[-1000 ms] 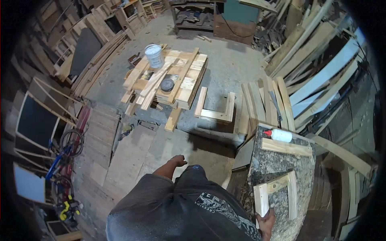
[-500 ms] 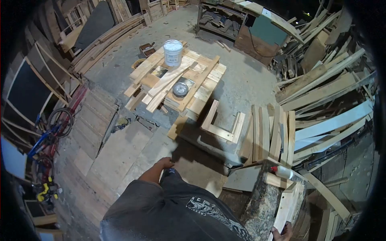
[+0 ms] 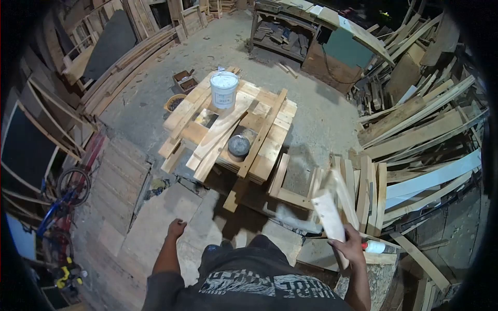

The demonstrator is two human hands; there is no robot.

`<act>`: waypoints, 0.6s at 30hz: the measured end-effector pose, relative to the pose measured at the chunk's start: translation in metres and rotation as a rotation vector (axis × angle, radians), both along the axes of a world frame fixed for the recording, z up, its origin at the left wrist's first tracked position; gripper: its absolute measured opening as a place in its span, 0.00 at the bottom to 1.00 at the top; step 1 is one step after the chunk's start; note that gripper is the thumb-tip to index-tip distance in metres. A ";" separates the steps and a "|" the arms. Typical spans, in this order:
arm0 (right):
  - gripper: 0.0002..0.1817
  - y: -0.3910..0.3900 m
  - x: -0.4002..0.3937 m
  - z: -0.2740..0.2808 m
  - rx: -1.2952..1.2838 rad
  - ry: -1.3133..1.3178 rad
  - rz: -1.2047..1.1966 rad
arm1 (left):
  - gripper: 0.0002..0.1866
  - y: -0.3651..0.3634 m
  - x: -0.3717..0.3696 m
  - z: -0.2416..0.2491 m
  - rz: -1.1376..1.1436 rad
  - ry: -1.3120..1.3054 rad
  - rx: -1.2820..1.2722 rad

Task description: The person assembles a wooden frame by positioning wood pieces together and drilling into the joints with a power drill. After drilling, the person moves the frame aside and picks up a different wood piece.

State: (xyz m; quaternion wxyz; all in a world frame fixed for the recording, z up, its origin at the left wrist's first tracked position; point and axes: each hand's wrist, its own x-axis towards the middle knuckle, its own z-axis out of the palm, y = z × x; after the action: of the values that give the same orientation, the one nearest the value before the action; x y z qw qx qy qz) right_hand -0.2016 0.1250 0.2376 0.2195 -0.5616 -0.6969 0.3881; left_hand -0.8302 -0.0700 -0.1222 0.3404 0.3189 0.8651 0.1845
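Note:
My right hand (image 3: 350,246) grips the lower end of a pale wooden frame piece (image 3: 328,212), raised at an angle over the right side. Dark holes show on its face, and a second, blurred strip seems joined at its top. My left hand (image 3: 177,228) hangs over the floor boards with its fingers curled and nothing visible in it. Just beyond the held piece, a U-shaped wooden frame (image 3: 293,197) rests by the low bench, partly covered by it. A white bottle with a red cap (image 3: 376,247) lies beside my right hand on a worn block (image 3: 381,272).
A low stack of boards (image 3: 270,150) ahead bears a white bucket (image 3: 224,90), a dark round tin (image 3: 238,146) and loose planks. Timber offcuts (image 3: 415,135) lean along the right. A blue bicycle (image 3: 65,199) stands at left, a workbench (image 3: 332,52) at the back.
My right hand has lifted the frame piece off the block and swung it forward and left. My left hand has moved left and down, away from my body. The view has shifted slightly.

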 end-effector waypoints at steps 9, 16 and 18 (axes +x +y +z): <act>0.39 0.249 -0.136 -0.104 -0.136 -0.353 0.372 | 0.28 -0.144 0.035 -0.038 0.176 0.020 -0.331; 0.34 0.460 -0.231 -0.261 0.200 -0.350 0.557 | 0.19 -0.214 0.092 0.057 0.222 -0.171 -0.235; 0.33 0.496 -0.258 -0.281 0.215 -0.384 0.559 | 0.19 -0.220 0.104 0.100 0.210 -0.163 -0.073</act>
State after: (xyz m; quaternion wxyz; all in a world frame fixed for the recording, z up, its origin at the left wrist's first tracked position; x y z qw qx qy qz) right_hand -0.4598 0.6211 -0.0434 0.0279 -0.3854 -0.8892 0.2450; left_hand -0.7258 -0.2899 -0.0227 0.3998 0.1977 0.8693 0.2130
